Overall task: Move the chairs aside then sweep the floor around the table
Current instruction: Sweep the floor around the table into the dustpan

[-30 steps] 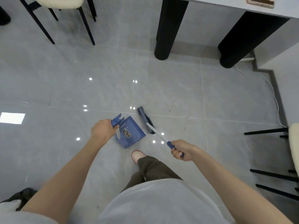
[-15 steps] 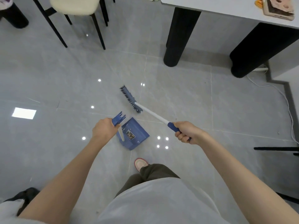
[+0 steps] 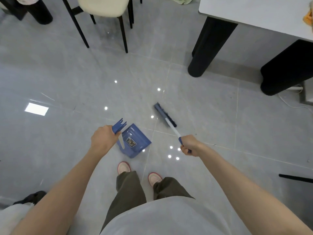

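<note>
Two hands work a sweep on the grey tiled floor [image 3: 67, 73] beside a white desk [image 3: 254, 14], each wrapped round a tool. The left hand [image 3: 103, 139] is curled about the forked blue top of an upright handle on the dustpan [image 3: 135, 141], which sits on the tiles just ahead of the person's shoes [image 3: 124, 167]. The right hand [image 3: 190, 145] is fisted on the blue sleeve at the end of the broom [image 3: 165, 117], whose head is down at the floor between the dustpan and the desk's black legs, near the pan but apart from it.

The broom looks light: a stiff, thin white shaft and soft dark bristles, so a grip on the sleeve should steer it well, though one placed further down the shaft would likely press harder. The dustpan appears to be thin rigid plastic, liable to skate on glossy tile unless held down by its handle.

The broom's shaft slants from the right hand forward and to the left. Its head lies on much the same diagonal, far end toward a cream-seated chair [image 3: 101, 5] standing well clear, bristles on the desk side. Which way the dustpan's mouth faces cannot be told with certainty.
</note>
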The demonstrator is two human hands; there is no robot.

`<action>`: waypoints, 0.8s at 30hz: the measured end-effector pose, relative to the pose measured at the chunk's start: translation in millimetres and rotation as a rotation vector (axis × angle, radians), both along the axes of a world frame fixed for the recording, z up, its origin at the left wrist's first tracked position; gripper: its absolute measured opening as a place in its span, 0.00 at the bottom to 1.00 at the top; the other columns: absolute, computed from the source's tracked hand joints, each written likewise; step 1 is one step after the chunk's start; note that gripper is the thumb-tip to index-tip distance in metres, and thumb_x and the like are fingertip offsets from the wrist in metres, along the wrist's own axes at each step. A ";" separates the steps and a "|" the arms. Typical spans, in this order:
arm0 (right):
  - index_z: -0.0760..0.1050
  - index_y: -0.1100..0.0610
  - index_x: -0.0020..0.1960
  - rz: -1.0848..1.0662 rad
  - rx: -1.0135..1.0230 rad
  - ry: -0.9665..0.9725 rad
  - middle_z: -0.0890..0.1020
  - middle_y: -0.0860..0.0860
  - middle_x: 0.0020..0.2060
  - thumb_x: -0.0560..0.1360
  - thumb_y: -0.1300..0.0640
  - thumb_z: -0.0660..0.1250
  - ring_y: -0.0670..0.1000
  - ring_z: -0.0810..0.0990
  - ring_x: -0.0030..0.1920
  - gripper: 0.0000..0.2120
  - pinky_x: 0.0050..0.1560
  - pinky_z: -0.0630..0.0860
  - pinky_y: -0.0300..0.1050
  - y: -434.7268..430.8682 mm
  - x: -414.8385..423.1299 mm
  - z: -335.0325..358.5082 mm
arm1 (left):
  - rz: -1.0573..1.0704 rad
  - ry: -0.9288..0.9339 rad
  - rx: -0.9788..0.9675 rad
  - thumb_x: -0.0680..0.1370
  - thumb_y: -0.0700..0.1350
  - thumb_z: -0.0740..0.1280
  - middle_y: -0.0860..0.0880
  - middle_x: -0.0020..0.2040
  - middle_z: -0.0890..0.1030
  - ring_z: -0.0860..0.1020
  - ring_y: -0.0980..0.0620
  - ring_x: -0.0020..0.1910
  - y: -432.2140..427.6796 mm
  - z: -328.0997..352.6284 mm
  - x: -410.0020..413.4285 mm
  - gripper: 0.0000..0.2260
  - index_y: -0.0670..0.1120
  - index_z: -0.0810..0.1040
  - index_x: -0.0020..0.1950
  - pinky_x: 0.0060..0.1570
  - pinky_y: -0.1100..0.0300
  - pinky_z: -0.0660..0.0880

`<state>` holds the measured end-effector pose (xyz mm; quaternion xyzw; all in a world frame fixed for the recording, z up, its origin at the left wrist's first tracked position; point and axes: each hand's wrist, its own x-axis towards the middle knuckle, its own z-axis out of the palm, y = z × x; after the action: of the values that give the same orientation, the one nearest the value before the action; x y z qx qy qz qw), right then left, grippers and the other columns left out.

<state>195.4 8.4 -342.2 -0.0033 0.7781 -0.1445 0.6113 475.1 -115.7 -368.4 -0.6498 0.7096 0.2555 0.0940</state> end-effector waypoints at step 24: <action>0.70 0.57 0.44 -0.210 -0.155 -0.085 0.64 0.50 0.28 0.81 0.59 0.55 0.42 0.57 0.17 0.09 0.16 0.54 0.30 -134.2 90.6 65.0 | -0.129 0.077 -0.006 0.78 0.53 0.64 0.42 0.38 0.80 0.74 0.44 0.36 -176.8 18.5 52.3 0.15 0.43 0.77 0.40 0.35 0.59 0.68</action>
<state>285.9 -125.8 -277.2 0.0374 0.7340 -0.2673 0.6232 527.4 -292.5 -349.9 -0.5929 0.7537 0.2716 0.0811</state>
